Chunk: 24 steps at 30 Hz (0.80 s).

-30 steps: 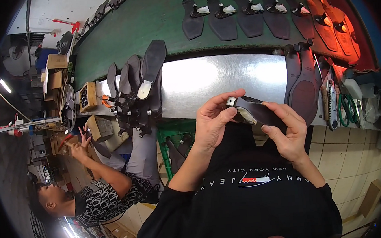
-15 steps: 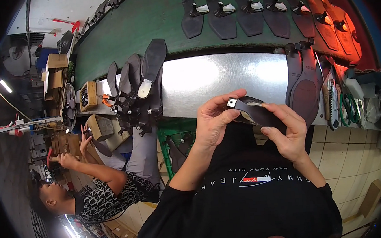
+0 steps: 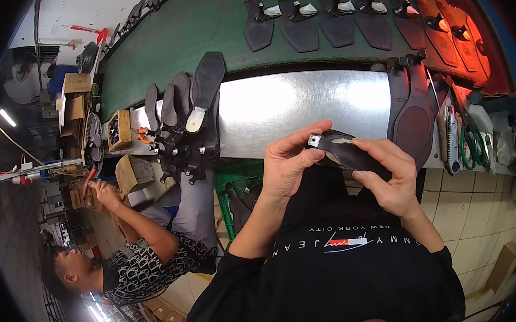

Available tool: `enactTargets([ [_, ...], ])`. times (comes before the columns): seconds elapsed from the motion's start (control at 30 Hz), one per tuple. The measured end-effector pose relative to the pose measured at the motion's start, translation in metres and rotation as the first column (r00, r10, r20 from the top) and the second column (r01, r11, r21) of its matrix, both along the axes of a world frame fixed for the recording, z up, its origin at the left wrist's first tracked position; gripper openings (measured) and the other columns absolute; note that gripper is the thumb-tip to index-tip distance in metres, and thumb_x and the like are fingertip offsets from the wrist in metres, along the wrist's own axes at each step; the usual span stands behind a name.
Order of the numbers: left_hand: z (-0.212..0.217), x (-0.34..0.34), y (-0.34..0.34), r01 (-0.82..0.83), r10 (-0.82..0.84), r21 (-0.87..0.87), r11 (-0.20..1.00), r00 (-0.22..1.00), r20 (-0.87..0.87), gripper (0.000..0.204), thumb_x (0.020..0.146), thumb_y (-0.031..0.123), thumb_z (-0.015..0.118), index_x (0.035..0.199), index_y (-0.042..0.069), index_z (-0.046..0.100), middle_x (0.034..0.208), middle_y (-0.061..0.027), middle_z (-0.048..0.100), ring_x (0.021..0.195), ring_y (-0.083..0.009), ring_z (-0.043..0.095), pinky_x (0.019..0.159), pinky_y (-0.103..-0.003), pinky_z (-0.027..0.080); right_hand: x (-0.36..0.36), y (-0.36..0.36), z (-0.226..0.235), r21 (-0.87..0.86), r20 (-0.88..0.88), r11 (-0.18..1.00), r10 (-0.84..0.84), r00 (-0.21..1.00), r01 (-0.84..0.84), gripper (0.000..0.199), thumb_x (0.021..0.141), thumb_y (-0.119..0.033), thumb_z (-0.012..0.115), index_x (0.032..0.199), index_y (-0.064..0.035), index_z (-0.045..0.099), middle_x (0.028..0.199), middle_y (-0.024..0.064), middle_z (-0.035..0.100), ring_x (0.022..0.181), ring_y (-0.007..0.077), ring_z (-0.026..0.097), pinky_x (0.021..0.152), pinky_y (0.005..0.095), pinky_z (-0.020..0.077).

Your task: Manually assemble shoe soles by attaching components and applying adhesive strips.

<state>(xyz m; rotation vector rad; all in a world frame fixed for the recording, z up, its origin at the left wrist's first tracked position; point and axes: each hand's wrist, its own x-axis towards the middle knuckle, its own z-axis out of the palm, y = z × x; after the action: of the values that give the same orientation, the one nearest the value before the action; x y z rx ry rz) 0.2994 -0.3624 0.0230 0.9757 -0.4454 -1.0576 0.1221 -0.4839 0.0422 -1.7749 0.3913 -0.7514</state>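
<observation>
Between my two hands is a dark sandal sole [image 3: 354, 155], held above my lap in front of the metal worktop. A small pale square with a dark dot shows at its left end. There my left hand [image 3: 289, 166] pinches it between thumb and fingers. My right hand [image 3: 391, 172] grips the other end, thumb below and fingers above. Part of the sole is hidden behind the right fingers. To the left, a heap of dark sandal soles [image 3: 206, 84] with straps lies on the worktop. Two more soles [image 3: 412, 120] lie at its right end.
Beyond the metal worktop [image 3: 301, 101] runs a green conveyor belt [image 3: 201, 27] carrying a row of soles, the right ones under red light. Green-handled scissors [image 3: 471, 146] and a utility knife [image 3: 451, 141] lie right. A co-worker [image 3: 150, 246] with a hammer [image 3: 90, 183] sits left, beside a green crate [image 3: 227, 193].
The co-worker's hammer hand has moved up and to the right in the picture. My hands and the sole have hardly shifted.
</observation>
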Motion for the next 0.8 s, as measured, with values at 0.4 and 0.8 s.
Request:
enactTargets([
  [0.4, 0.005, 0.003, 0.0, 0.03, -0.032, 0.018, 0.999, 0.995, 0.094, 0.038, 0.077, -0.008, 0.067, 0.114, -0.002, 0.065, 0.124, -0.0201, 0.06, 0.106, -0.0193, 0.061, 0.081, -0.027, 0.053, 0.003, 0.0, 0.005, -0.046, -0.034, 0.999, -0.016, 0.999, 0.015, 0.043, 0.069, 0.0, 0.072, 0.112, -0.0021, 0.065, 0.087, 0.0117, 0.063, 0.077, 0.0221, 0.062, 0.068, 0.0292, 0.0487],
  [0.8, 0.003, 0.008, 0.002, 0.125, -0.095, -0.087, 0.988, 0.952, 0.291, 0.037, 0.074, -0.014, 0.064, 0.11, -0.003, 0.067, 0.128, -0.0255, 0.055, 0.114, -0.0282, 0.058, 0.091, -0.033, 0.052, 0.001, -0.002, 0.011, -0.21, -0.085, 0.978, -0.026, 0.996, 0.007, 0.045, 0.066, -0.004, 0.075, 0.11, -0.0041, 0.066, 0.085, 0.011, 0.063, 0.072, 0.0254, 0.061, 0.064, 0.033, 0.0491],
])
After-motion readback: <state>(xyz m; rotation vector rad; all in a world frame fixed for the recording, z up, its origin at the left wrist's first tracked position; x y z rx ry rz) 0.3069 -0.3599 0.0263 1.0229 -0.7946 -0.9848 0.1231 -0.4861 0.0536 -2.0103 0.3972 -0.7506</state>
